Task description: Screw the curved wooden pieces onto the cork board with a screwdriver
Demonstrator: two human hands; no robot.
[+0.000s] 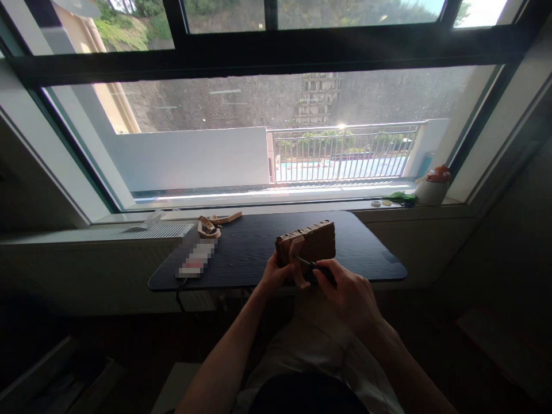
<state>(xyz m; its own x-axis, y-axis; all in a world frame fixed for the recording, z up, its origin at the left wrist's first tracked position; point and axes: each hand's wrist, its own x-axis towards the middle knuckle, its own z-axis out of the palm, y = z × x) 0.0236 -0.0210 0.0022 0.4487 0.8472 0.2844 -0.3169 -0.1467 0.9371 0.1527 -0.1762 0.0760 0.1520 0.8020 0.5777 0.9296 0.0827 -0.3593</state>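
Note:
A brown box-like block (pixel 321 238) with a notched upper edge is tilted above the table's near edge. My left hand (pixel 276 273) grips it at its lower left corner, fingers closed round it. Against its near side stands a curved light-wood piece (pixel 295 253), close to my left fingers. My right hand (pixel 345 287) is closed on a dark-handled screwdriver (pixel 324 271). The screwdriver's thin metal shaft points left, its tip at the curved wooden piece. Whether the tip sits in a screw is too small to tell.
The dark folding table (pixel 250 250) stands beneath the window. On its left lie curved wooden pieces (pixel 209 227) and a blurred flat item (pixel 197 259). A white pot (pixel 432 190) and green leaves (pixel 399 198) rest on the sill. A radiator (pixel 129 233) is at left.

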